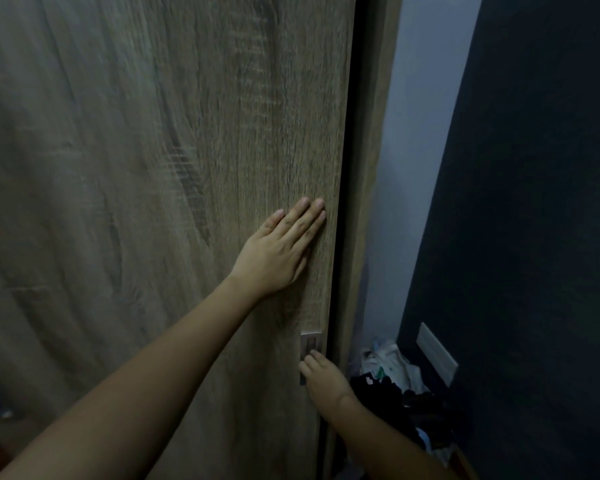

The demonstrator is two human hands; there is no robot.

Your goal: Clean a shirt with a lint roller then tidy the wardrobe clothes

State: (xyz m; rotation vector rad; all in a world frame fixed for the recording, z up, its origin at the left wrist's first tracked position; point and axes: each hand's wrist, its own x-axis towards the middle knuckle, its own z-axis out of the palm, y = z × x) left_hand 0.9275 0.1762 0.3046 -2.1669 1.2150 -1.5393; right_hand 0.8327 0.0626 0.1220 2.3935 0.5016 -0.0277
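Note:
A tall wood-grain wardrobe door (153,168) fills most of the view. My left hand (281,251) lies flat against it near its right edge, fingers straight and together. Lower down, my right hand (321,374) touches the small metal recessed handle (310,344) at the door's right edge, its fingertips at the handle. A narrow dark gap (343,202) runs between the door's edge and the wardrobe's wooden side frame (371,168). No shirt or lint roller is in sight.
A pile of clothes (392,375), white and dark, lies on the floor in the corner right of the wardrobe. A dark blue wall (534,202) with a white socket plate (437,353) stands at the right. A pale wall strip (413,168) lies between.

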